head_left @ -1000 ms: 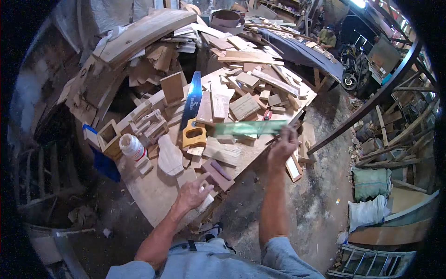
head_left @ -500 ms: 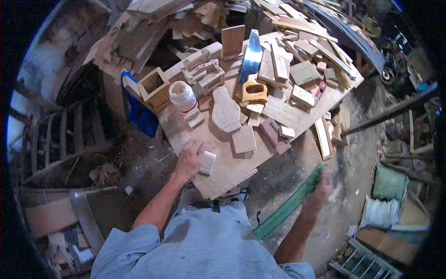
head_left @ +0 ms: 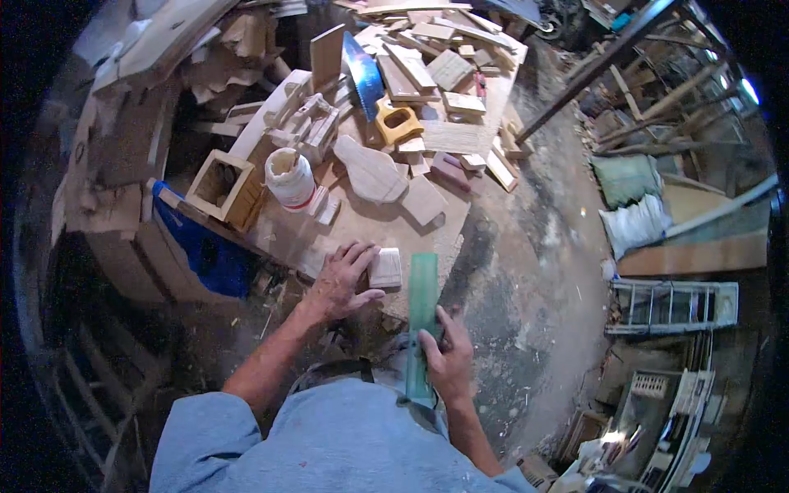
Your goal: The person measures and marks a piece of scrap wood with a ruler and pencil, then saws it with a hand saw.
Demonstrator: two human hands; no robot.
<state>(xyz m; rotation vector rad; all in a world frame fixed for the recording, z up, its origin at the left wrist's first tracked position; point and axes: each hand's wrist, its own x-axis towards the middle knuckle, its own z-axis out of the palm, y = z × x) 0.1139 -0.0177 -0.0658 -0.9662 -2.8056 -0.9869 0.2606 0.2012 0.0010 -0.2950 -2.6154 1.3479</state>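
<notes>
My right hand (head_left: 448,349) pinches a long, translucent green ruler (head_left: 423,287) between thumb and fingers. The ruler points away from my body, its far end over the front corner of the workbench. My left hand (head_left: 345,281) lies at the bench's near edge, fingers spread and thumb apart. Its fingertips are right at the left side of a small, pale wooden block (head_left: 385,268). Farther in lie a square wood piece (head_left: 423,201) and a pear-shaped wooden board (head_left: 370,170).
A white tub (head_left: 289,182) stands beside a square wooden box (head_left: 220,189) on the workbench (head_left: 308,238). Behind them are a yellow-handled handsaw (head_left: 398,122) and many wood offcuts (head_left: 411,70). A ladder (head_left: 674,306) lies on the floor at right.
The ruler has swung inward and now points forward beside the block. My left fingers have spread from around the block to its left side. The view has turned right.
</notes>
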